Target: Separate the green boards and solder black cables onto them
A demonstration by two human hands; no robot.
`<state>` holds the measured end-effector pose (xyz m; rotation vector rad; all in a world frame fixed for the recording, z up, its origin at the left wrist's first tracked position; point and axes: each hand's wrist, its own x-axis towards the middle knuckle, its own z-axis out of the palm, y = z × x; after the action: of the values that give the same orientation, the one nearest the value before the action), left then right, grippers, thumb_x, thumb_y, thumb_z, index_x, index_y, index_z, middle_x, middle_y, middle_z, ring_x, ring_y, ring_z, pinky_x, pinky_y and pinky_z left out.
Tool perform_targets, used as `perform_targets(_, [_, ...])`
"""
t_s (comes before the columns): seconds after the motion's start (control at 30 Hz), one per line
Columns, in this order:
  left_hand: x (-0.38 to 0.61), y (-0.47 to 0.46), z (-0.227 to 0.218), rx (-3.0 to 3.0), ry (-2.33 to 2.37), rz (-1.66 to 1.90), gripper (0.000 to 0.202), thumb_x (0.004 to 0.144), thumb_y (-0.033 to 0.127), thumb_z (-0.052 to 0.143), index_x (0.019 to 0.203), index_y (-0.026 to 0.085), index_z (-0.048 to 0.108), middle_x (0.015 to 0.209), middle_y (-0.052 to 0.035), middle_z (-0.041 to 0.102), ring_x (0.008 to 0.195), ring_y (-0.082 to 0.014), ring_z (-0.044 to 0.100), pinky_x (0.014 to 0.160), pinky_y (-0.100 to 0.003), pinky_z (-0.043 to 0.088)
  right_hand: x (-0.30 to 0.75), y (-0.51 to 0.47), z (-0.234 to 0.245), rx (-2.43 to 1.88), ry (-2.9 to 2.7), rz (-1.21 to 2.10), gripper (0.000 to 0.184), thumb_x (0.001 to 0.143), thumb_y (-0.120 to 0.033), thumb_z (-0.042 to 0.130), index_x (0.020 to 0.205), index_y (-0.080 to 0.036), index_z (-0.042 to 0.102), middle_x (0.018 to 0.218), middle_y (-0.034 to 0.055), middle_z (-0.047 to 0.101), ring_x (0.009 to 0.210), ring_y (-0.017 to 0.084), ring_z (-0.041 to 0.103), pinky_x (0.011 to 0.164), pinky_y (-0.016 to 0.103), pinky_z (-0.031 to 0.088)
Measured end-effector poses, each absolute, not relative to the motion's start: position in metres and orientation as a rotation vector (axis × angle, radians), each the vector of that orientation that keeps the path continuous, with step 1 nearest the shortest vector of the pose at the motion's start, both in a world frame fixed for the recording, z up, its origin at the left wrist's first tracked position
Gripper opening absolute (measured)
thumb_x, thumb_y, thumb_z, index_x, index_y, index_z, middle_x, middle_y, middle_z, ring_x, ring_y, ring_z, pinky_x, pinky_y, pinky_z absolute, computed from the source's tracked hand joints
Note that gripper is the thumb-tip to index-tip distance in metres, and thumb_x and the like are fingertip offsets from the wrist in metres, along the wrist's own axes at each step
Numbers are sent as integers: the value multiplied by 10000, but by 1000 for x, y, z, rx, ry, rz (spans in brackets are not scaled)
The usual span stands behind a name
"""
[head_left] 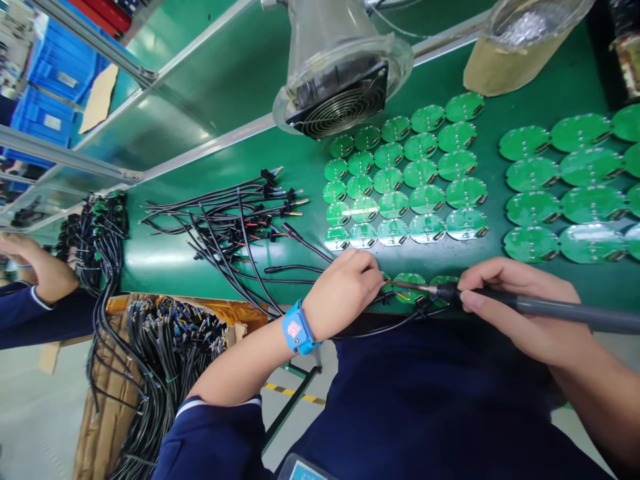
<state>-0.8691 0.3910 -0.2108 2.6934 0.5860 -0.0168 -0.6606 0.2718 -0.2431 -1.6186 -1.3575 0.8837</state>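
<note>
My right hand (520,307) is closed round the dark handle of a soldering iron (550,308), whose tip points left toward a round green circuit board (411,280) at the table's near edge. My left hand (345,287), with a blue wrist strap (297,328) on the wrist, is closed in a pinch just left of the tip. It seems to hold a thin wire end against the board. A black cable (395,323) trails under both hands.
Rows of round green boards (415,173) cover the green mat, with more boards (565,193) at the right. Loose black cables (235,220) lie left of them. A fume extractor fan (340,93) hangs at the back. A cardboard box of cables (165,340) stands left. Another person's hand (40,267) rests at far left.
</note>
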Motion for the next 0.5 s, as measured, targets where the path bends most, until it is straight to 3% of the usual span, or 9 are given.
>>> perform_targets(0.23, [-865,392,-206,2741,572,-127,276,906,248,385,767,135,595,830,-70,526,798,-164,464,752,-306,422,-659,267,-248,-1628,-1353,894,79,735,-312,605,761,-248,565,620,-43,577,511,94,517,469,212,407])
perform_targets(0.5, [-862,393,-203,2895,470,-243,251,900,190,370,750,145,565,799,-58,493,756,-163,425,716,-299,415,-659,258,-262,-1386,-878,973,77,738,-227,621,795,-221,568,677,2,571,597,145,561,509,271,429])
